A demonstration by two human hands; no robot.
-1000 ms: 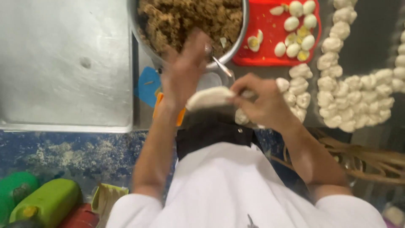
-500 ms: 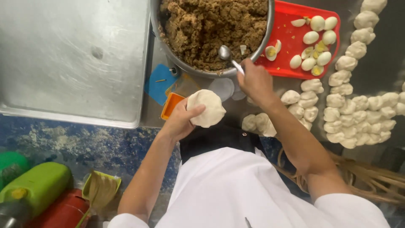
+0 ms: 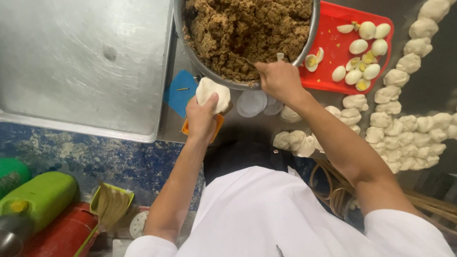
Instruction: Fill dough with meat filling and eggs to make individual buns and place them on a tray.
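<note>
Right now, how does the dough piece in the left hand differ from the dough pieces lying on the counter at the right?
The dough piece in the left hand is flattened and held up near the metal bowl; the dough pieces on the counter are small rounded lumps resting on the dark surface. The held one is single and looks wider; the others lie in touching rows. Both are pale, off-white raw dough. The right hand is at the bowl's brown filling.
</note>
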